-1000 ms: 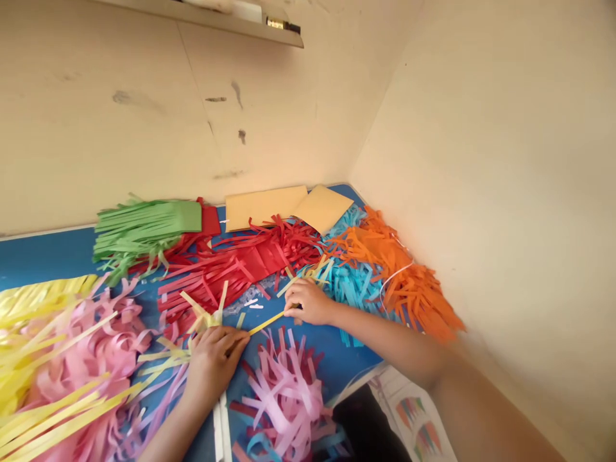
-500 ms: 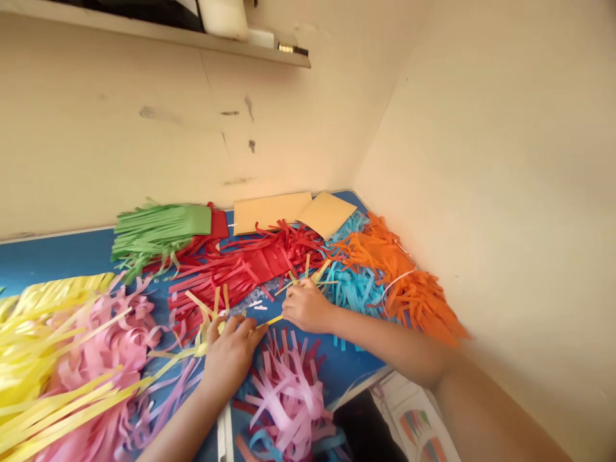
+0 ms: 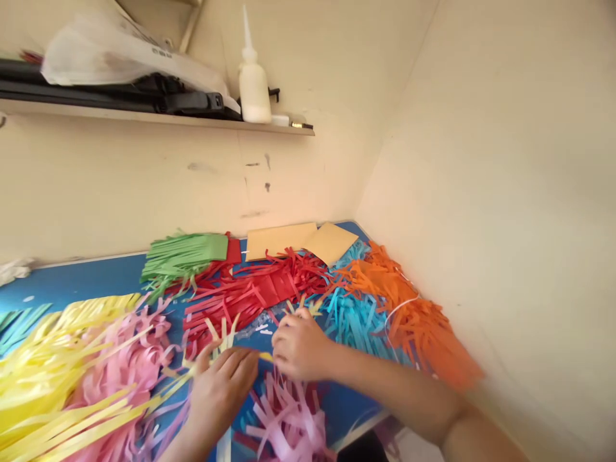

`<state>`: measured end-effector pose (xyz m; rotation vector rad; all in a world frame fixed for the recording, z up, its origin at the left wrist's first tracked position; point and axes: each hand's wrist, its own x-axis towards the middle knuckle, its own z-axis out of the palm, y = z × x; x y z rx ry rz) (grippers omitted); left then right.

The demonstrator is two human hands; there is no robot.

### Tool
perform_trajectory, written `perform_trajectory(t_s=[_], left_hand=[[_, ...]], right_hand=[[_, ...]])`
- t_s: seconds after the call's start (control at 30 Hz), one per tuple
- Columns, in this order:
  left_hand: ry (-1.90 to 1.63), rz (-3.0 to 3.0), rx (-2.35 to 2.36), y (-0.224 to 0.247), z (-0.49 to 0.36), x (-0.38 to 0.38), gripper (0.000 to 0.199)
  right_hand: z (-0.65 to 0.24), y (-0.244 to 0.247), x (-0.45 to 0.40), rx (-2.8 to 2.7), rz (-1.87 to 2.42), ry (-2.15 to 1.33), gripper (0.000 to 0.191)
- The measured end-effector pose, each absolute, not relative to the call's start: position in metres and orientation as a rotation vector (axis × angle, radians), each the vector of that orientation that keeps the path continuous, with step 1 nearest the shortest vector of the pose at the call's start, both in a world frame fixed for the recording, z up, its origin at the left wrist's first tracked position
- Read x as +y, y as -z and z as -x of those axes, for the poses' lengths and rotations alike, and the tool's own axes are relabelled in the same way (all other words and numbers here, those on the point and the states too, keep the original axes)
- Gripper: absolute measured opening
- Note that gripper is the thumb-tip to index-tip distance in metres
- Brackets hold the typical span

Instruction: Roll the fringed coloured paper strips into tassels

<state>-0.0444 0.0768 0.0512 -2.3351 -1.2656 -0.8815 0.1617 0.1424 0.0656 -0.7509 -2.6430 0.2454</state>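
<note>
My left hand [image 3: 224, 380] is closed around yellow paper strips [image 3: 224, 335], whose ends fan out above the fingers. Close to its right, my right hand [image 3: 298, 343] is closed on the other part of the yellow paper, with strip ends showing past its fingertips. A short twisted yellow piece [image 3: 265, 356] spans the small gap between the two hands. Just below them lies a bunch of lilac paper fringe [image 3: 293, 417]. Red fringe [image 3: 260, 289] lies behind the hands, and blue fringe [image 3: 356, 317] is right of my right hand.
Orange fringe [image 3: 414, 308] runs along the right wall. Yellow fringe [image 3: 43, 378] and pink fringe [image 3: 125, 353] cover the left. Green fringe [image 3: 185, 256] and tan paper sheets [image 3: 279, 240] lie at the back of the blue table [image 3: 96, 273]. A shelf [image 3: 192, 123] holds a glue bottle [image 3: 255, 90].
The camera view has tilted upward and more of the shelf shows. Both hands appear lower in the picture and closer together, still holding the yellow paper.
</note>
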Motion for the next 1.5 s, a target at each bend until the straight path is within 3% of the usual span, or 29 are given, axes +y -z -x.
perform_trajectory(t_s=[0.07,0.23,0.37,0.53,0.77,0.93,1.1,1.5], left_hand=[[0.957,2.333,-1.226,-0.074,0.054,0.059,0.017],[0.965,2.355,-1.11,-0.112,0.066,0.034,0.014],[0.988,2.312,-1.135,-0.116,0.065,0.029,0.013],[1.162,2.209,-1.284,-0.113,0.057,0.024,0.009],[1.459,2.045,-1.751,-0.108,0.041,0.017,0.009],[1.592,2.035,-1.828,-0.109,0.037,0.016,0.014],[1.58,1.978,-1.88,-0.096,0.031,0.01,0.014],[1.816,2.036,-1.864,-0.09,0.026,0.013,0.01]], right_hand=[[-0.155,-0.089,0.129,-2.508,0.807,-0.596,0.027],[-0.131,-0.113,0.132,-1.915,0.82,-1.992,0.051],[-0.117,-0.108,0.132,-1.551,0.831,-2.307,0.05],[-0.108,-0.103,0.116,-1.327,0.801,-2.375,0.049],[-0.106,-0.105,0.104,-1.325,0.802,-2.175,0.044],[-0.107,-0.1,0.103,-1.261,0.697,-2.163,0.037],[-0.103,-0.095,0.099,-1.229,0.549,-1.938,0.016],[-0.108,-0.096,0.092,-1.333,0.606,-1.656,0.014]])
